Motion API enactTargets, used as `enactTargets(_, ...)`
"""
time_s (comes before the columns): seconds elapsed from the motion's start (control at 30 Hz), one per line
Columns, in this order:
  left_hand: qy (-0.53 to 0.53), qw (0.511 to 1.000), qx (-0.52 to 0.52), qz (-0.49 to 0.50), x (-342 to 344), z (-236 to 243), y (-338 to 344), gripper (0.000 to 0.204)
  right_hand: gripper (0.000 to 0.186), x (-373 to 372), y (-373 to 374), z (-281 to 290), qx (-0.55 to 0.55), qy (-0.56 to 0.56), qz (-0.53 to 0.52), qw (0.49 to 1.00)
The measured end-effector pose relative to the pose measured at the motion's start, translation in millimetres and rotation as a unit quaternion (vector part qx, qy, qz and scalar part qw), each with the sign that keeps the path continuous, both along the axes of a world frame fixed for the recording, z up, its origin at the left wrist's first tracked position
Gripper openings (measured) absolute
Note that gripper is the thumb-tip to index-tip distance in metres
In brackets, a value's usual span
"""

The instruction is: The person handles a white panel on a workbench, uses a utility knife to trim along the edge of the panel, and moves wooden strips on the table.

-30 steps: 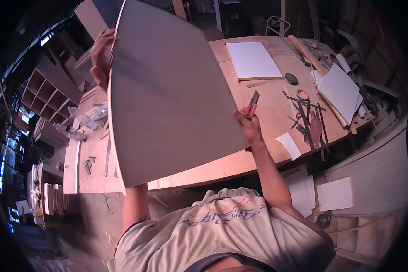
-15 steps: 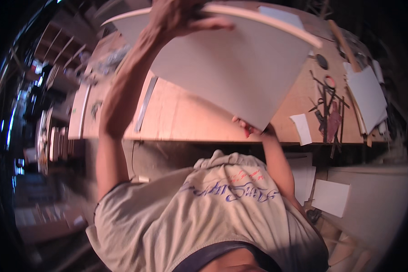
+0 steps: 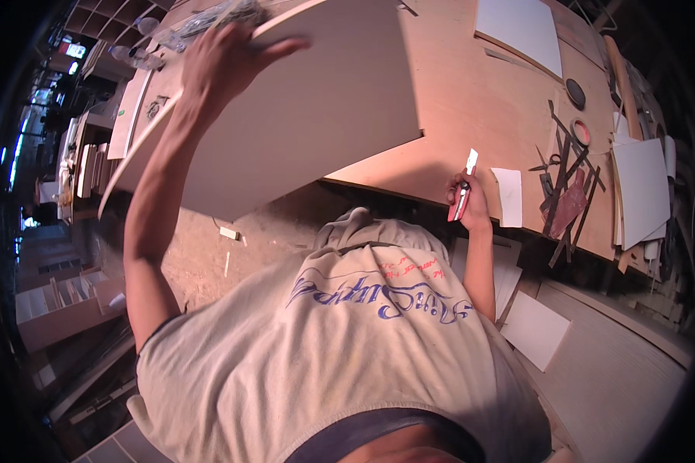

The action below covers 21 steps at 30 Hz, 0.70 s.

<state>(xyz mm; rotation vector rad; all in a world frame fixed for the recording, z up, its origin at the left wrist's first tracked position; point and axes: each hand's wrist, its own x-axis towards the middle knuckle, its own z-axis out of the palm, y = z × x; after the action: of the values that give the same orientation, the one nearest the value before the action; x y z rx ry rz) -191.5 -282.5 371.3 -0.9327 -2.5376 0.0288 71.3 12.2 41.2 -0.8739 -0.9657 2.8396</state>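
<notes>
In the head view, the big grey board (image 3: 316,116) is at 11 o'clock, with part of it over the table (image 3: 455,85) and its low corner past the table's edge. The left hand (image 3: 222,69) is on the board's long edge at 11 o'clock, its thumb stuck out wide; I can't tell if its fingers pinch the board. Between 2 and 3 o'clock, the right hand (image 3: 476,202) wraps its fingers tight around a red cutter (image 3: 460,202), blade up. Just beside it is a white sheet (image 3: 510,199). Dark strips (image 3: 570,181) lie near 3 o'clock.
</notes>
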Motion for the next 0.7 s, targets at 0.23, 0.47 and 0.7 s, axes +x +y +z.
enactTargets(0.23,-0.046,0.991,0.028,0.122,38,-60,-64,0.066,0.023,8,-23,1,0.092,-0.002,0.07,0.993)
enactTargets(0.47,0.02,0.996,0.002,0.084,40,-72,-81,0.063,0.035,-12,-53,10,0.121,-0.024,0.154,0.98)
enactTargets(0.7,-0.17,0.985,0.018,-0.013,55,-54,-51,0.047,0.021,-35,-64,11,0.323,-0.07,0.234,0.914)
